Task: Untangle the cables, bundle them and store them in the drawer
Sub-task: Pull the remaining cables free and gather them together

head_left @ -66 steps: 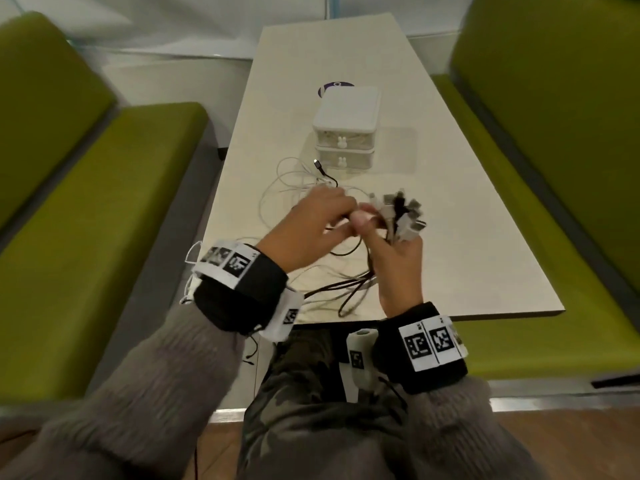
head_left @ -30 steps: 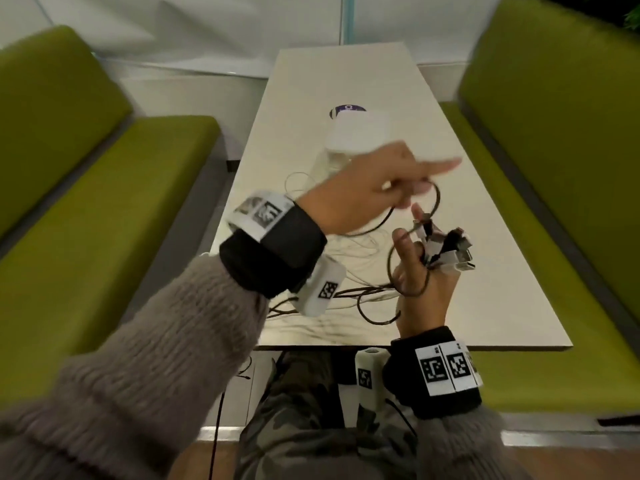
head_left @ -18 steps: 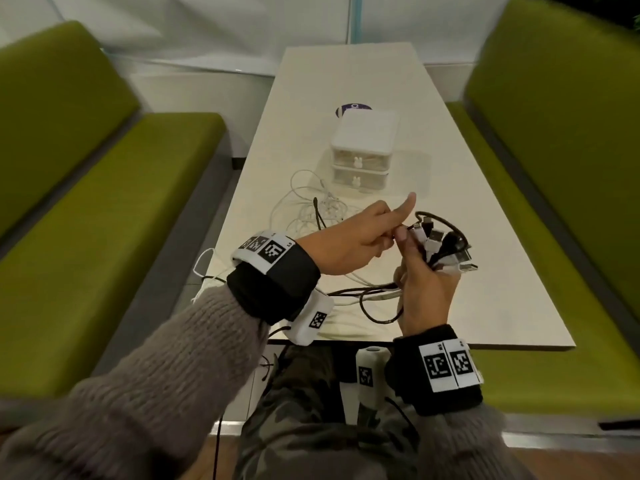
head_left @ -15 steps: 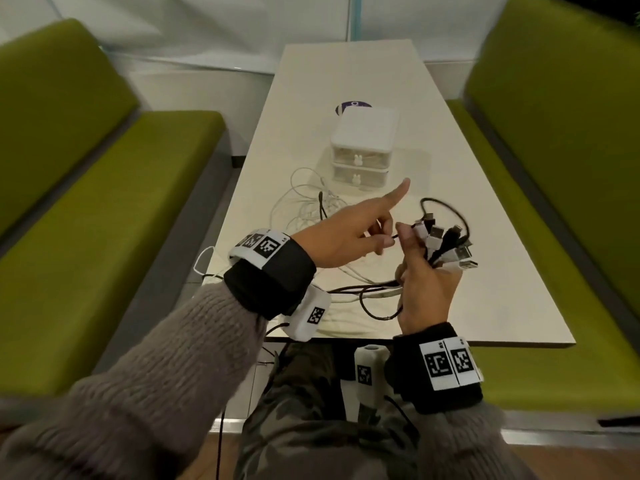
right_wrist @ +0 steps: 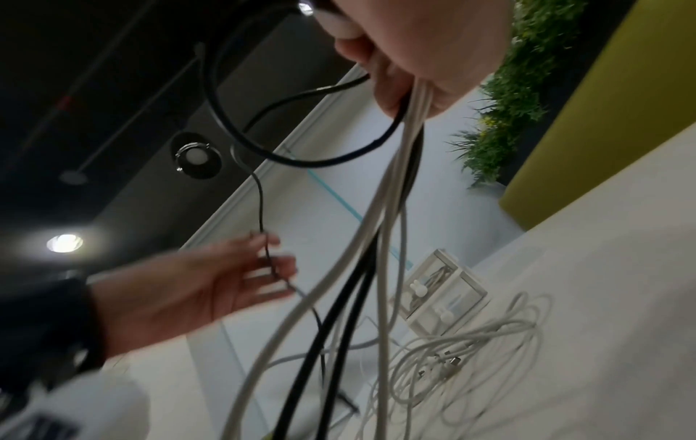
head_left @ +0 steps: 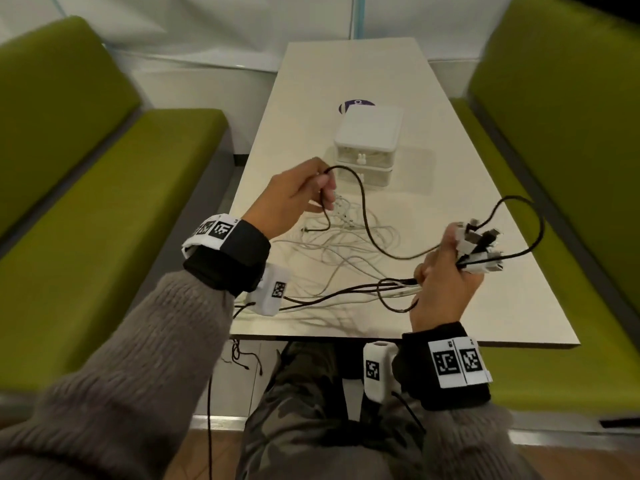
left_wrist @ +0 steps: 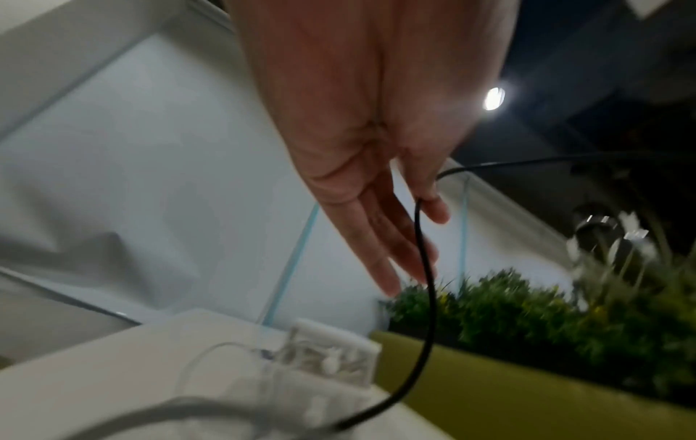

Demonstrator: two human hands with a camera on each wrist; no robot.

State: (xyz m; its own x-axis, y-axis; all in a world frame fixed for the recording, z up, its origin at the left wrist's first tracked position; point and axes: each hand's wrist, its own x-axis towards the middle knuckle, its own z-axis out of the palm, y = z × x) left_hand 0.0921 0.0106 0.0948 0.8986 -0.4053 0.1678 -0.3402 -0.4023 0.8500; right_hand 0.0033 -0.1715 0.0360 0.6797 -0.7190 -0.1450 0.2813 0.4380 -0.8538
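Observation:
My right hand (head_left: 450, 258) grips a cluster of cable plugs (head_left: 481, 244) upright above the table's near right; white and black cables (right_wrist: 376, 238) hang from this fist (right_wrist: 399, 74). A thin black cable (head_left: 367, 216) loops out of the cluster and sags across to my left hand (head_left: 325, 194), which pinches it over the table's middle. In the left wrist view it runs past the thumb (left_wrist: 433, 208) and hangs down (left_wrist: 427, 297). A loose tangle of white cables (head_left: 346, 244) lies on the table. The white two-drawer unit (head_left: 369, 133) stands behind it, both drawers closed.
Green benches (head_left: 121, 202) flank the narrow beige table (head_left: 519, 320) on both sides. A round purple sticker (head_left: 356, 103) lies behind the drawer unit. Some cables trail over the table's near edge toward the floor (head_left: 242, 358). Plants (left_wrist: 527, 312) top the right bench back.
My left hand has left the plug cluster and moved left and away, drawing the thin black cable out into a long sagging span. The right hand has kept its grip and shifted slightly right.

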